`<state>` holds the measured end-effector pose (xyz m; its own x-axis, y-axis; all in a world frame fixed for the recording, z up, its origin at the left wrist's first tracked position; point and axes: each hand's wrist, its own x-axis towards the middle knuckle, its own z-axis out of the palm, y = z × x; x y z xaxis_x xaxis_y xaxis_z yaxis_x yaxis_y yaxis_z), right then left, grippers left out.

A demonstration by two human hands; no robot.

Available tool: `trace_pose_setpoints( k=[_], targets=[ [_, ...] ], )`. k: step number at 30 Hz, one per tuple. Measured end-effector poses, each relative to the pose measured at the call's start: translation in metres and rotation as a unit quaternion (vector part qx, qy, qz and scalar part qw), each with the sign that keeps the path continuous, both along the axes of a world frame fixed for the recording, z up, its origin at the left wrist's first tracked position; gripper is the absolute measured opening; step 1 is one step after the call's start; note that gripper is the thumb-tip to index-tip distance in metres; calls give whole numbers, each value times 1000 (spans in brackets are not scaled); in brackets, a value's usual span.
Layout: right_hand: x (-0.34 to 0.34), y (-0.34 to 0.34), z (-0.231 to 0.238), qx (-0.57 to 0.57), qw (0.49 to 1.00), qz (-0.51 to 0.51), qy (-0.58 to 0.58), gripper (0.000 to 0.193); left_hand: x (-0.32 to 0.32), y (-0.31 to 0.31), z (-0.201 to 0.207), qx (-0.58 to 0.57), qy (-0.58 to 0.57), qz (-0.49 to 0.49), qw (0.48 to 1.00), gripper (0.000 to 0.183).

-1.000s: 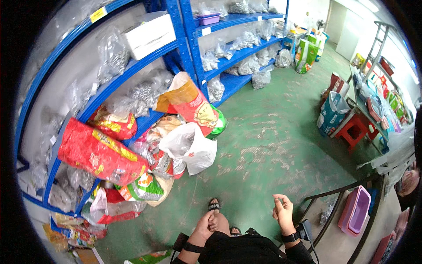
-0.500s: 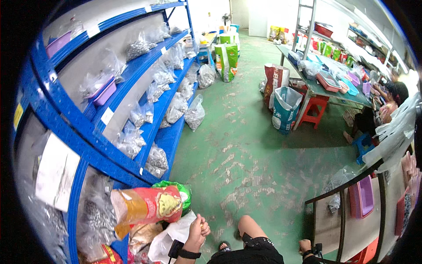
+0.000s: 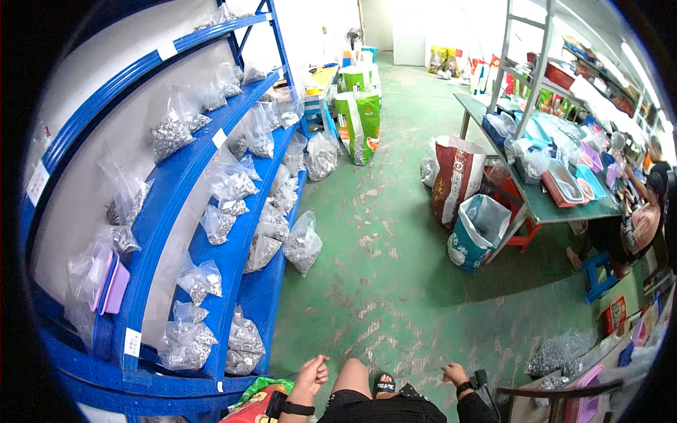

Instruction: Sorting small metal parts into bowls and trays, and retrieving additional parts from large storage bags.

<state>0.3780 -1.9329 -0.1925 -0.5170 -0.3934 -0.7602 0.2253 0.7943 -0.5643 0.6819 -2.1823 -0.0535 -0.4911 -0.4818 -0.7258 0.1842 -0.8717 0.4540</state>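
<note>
From my remote station I log the red-and-green sack (image 3: 257, 403) at seven o'clock, cut by the lower edge; whether the left forearm touches it, I cannot tell. Nearest it, the left hand (image 3: 311, 374), just past six, has its fingers curled in; I see nothing in it, though the palm is hidden. The right hand (image 3: 455, 374), at five, hangs clear of everything; its finger spread I cannot tell. Both elbows look bent, probably just to carry empty hands ahead of the body. At nine, the blue rack (image 3: 169, 192) bears clear bags (image 3: 245, 342) of grey pieces, mostly neck up, presumably so the loose contents settle low. At three, a lined blue sack (image 3: 479, 229) stands mouth up beside the green table (image 3: 486, 116), likely to stay reachable from it.
</note>
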Motion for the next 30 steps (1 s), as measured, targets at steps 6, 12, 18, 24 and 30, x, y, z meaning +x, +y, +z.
trace_pose_setpoints(
  k=[6,12,18,24,30],
  targets=[
    [-93,-266,35,-196,979,42,28,27,-32,-186,-25,7,-86,90,992,33],
    [-165,-300,-34,-6,995,-89,-35,21,-170,-398,-24,-39,-37,59,997,34],
    [-212,-234,-38,252,967,-15,11,19,-391,-585,17,-139,11,-92,986,22],
    [-374,-315,-111,228,874,404,143,16,-575,-703,17,-193,22,-134,972,19],
    [-559,-709,-32,-220,947,-22,234,7,-672,-818,-3,-236,-109,-161,952,20]
  ],
)
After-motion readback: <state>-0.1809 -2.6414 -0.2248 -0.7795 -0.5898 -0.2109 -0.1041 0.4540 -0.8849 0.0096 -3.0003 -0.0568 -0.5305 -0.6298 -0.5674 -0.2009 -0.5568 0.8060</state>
